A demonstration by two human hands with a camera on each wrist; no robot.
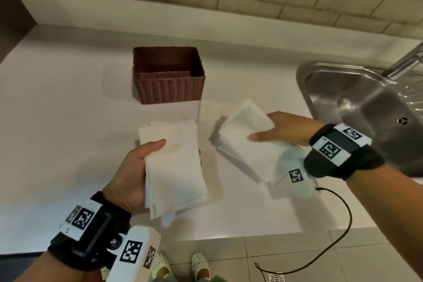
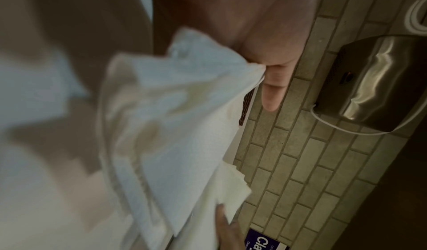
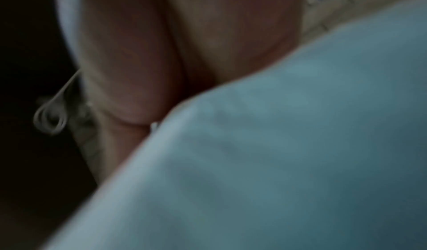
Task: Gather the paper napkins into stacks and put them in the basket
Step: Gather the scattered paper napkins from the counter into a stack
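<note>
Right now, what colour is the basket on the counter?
Dark reddish-brown with a ribbed woven pattern; the basket shows best in the head view.

Right wrist view blurred; left hand (image 1: 128, 171) fingers hidden beneath its napkin stack (image 1: 174, 167).

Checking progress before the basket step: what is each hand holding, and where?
Left hand grips one napkin stack by its left edge; right hand grips another stack by its right edge.
</note>
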